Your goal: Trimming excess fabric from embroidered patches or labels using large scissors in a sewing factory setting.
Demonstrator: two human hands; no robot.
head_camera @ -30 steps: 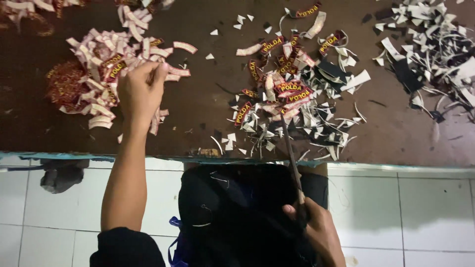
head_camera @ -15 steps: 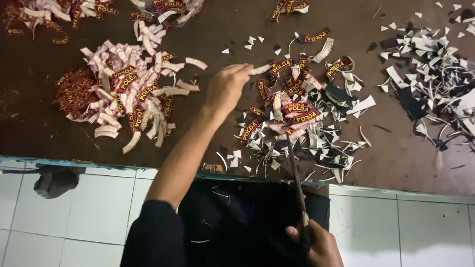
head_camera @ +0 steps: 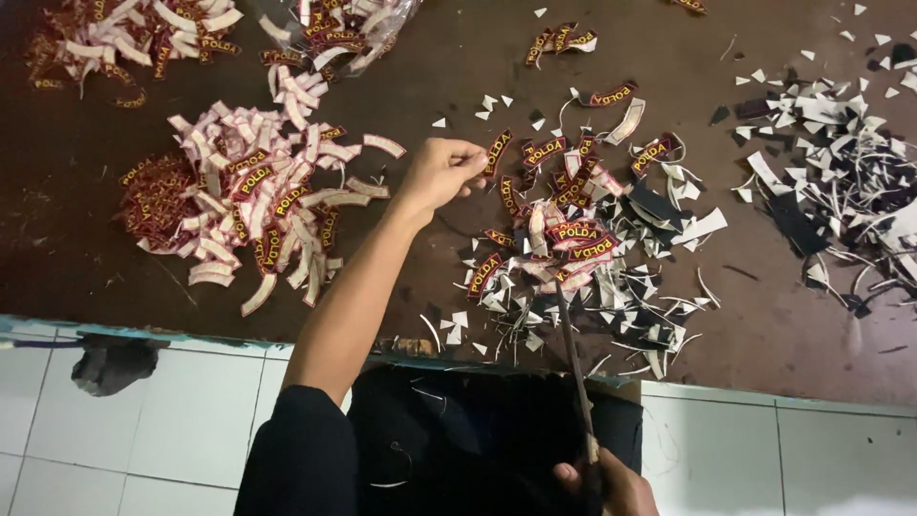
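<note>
My left hand [head_camera: 441, 174] reaches over the dark brown table [head_camera: 76, 248] and pinches a curved dark-red embroidered patch [head_camera: 497, 153] at the edge of the middle pile of patches and scraps [head_camera: 573, 248]. My right hand [head_camera: 611, 483] sits low near my lap, closed on the handles of a pair of scissors [head_camera: 573, 363] whose blades point up toward that pile. A tidier heap of cut curved patches [head_camera: 253, 205], many lying white side up, lies left of my left arm.
More patches lie at the top left [head_camera: 124, 43] and in a clear plastic bag [head_camera: 334, 33]. Black and white offcuts [head_camera: 841, 182] spread over the right side. The table's front edge meets white floor tiles [head_camera: 191, 420]; a dark cloth [head_camera: 458, 440] covers my lap.
My left hand moved from the left heap of cut patches rightward across the table to the middle pile and pinched a patch there. The right hand with the scissors stayed low.
</note>
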